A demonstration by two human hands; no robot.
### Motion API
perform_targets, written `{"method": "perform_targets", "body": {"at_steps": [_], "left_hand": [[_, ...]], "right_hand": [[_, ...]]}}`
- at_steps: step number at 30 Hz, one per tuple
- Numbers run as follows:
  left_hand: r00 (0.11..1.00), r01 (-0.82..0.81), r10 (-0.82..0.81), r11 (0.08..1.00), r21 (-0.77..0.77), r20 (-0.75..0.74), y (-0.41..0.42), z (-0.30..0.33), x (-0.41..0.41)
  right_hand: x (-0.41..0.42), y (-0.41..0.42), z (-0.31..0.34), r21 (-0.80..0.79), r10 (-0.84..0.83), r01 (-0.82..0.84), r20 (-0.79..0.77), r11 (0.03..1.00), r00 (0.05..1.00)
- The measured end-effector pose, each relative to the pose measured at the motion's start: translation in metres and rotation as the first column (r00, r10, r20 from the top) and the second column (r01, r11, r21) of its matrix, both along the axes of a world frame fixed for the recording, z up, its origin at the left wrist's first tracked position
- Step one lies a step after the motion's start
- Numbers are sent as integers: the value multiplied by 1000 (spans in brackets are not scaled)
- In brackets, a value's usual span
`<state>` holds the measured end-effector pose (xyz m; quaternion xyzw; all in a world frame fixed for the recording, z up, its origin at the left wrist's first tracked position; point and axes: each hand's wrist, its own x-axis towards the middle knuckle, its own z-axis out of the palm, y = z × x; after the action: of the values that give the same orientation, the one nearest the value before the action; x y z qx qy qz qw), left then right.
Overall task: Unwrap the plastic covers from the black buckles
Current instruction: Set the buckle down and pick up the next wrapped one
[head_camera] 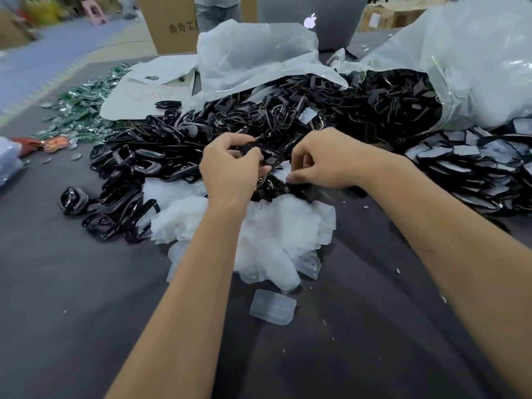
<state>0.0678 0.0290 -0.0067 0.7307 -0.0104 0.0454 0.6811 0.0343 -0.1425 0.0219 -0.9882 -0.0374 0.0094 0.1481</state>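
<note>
My left hand (pixel 230 168) and my right hand (pixel 325 159) meet over the middle of a dark table, both closed on one black buckle (pixel 266 156) held between them. My right fingertips pinch its clear plastic cover (pixel 283 172) at the buckle's right end. Behind and to the left lies a big heap of bare black buckles (pixel 161 156). A pile of empty clear plastic covers (pixel 276 231) sits right under my wrists. Buckles still in their covers (pixel 472 165) are stacked at the right.
A large white plastic sack (pixel 475 59) full of buckles lies open at the back right. Crumpled white sheeting (pixel 253 59), a cardboard box (pixel 172 27) and a laptop (pixel 311 21) stand behind. Green parts (pixel 83 102) are scattered at the far left. One loose cover (pixel 273 306) lies near me.
</note>
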Motion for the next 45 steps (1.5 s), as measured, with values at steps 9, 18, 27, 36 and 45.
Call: {"method": "perform_targets", "body": {"at_steps": [9, 18, 27, 36, 45], "left_hand": [[1000, 4, -4, 997, 72, 0, 20, -11, 0], [999, 20, -20, 1000, 13, 28, 20, -11, 5], [988, 131, -134, 990, -43, -71, 16, -11, 7], [975, 203, -211, 973, -107, -64, 17, -6, 1], [975, 192, -203, 974, -118, -93, 18, -14, 8]], "right_hand": [[-6, 3, -9, 29, -121, 121, -22, 992, 992], [-7, 8, -31, 555, -408, 177, 325, 813, 854], [-12, 26, -61, 900, -324, -77, 232, 428, 917], [-14, 25, -57, 939, -298, -137, 235, 316, 925], [-13, 24, -55, 945, -328, -125, 226, 302, 917]]}}
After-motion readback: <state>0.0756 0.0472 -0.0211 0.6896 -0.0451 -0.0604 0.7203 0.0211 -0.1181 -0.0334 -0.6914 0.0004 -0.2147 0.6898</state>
